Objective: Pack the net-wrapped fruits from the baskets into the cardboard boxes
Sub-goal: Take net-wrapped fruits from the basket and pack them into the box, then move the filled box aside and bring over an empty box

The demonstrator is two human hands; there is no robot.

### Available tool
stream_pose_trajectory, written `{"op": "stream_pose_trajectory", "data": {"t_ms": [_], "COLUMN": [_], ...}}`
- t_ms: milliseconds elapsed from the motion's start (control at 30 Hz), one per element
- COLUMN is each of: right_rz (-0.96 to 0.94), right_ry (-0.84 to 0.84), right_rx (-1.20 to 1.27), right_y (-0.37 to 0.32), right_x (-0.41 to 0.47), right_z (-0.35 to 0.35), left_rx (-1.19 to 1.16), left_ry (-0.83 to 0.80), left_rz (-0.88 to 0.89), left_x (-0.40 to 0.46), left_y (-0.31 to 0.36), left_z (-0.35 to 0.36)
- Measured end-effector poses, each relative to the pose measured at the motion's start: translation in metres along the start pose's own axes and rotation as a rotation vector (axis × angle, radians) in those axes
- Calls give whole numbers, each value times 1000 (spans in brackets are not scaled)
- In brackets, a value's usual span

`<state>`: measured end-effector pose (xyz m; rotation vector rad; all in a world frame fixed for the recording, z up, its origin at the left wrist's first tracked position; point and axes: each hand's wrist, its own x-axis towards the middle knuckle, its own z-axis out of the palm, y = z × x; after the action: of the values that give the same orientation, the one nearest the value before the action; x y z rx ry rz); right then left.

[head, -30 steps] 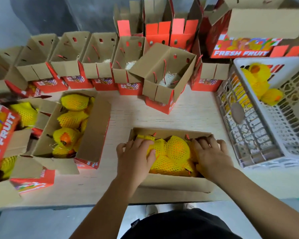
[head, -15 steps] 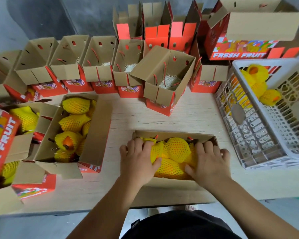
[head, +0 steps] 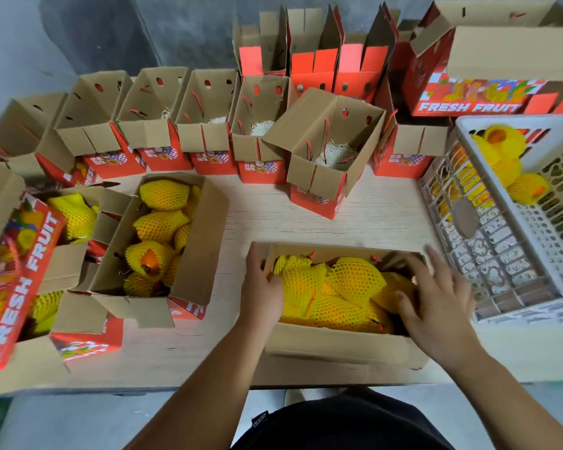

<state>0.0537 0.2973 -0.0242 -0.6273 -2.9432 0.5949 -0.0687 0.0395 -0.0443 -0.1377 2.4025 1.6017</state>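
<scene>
I see the open brown cardboard box (head: 338, 347) sitting at the near edge of the pale wooden table (head: 273, 222), filled to its rim with fruits wrapped in yellow foam netting (head: 338, 287). My left hand (head: 262, 287) lies over the box's left wall, thumb outside along the cardboard and fingers curled down against the leftmost wrapped fruit; I cannot tell whether they actually grip it. My right hand (head: 436, 303) is spread flat with straight fingers over the right end of the box, its thumb touching the netted fruit there; the fingertips are blurred.

Just right of the box stands a white plastic lattice basket (head: 501, 271), tilted, with a few more yellow-netted fruits (head: 507, 164) lying in its far corner. To the left, a second open cardboard box (head: 202, 241) holds netted fruit, one showing orange skin through its wrap. A row of open red-and-brown cartons (head: 205, 125) with pale shredded padding lines the far side of the table, and one carton (head: 332, 151) sits tilted in front of that row.
</scene>
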Motion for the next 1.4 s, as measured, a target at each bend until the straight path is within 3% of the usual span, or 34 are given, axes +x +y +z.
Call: {"op": "stream_pose_trajectory", "data": {"t_ms": [67,133,233,400,567,800,933,1067,1167,1400], "right_rz": [294,398,340,178,24,-321,-488,-458,-460,-397], "right_ry": [-60,-170,-128,-117,-95,-146,-182,-303,-336,-410], "right_rx": [243,389,385,443,411,475,522,688,490,583], "right_y": [2,6,7,-14,-65,-218,-328,-406,-418,-422], "right_x": [-3,-4,0,25,69,133,165,161,143,92], "right_z": [4,5,-6,-50,-110,-161,-138,-62,-7,29], "left_rx": [93,220,356,265,217,32,-87,-143,-78,279], "left_ry": [-78,-109,-139,-121,53,357,610,665,714,875], "left_rz": [-38,-85,-103,-170,33,12,-6,-206,-201,-322], "left_x": [1,3,5,-19,-39,-63,-71,-62,-53,-52], "left_y": [-1,2,6,30,83,129,120,87,71,63], "left_z": [-2,-5,-15,-50,-106,-213,-270,-289,-289,-268]}}
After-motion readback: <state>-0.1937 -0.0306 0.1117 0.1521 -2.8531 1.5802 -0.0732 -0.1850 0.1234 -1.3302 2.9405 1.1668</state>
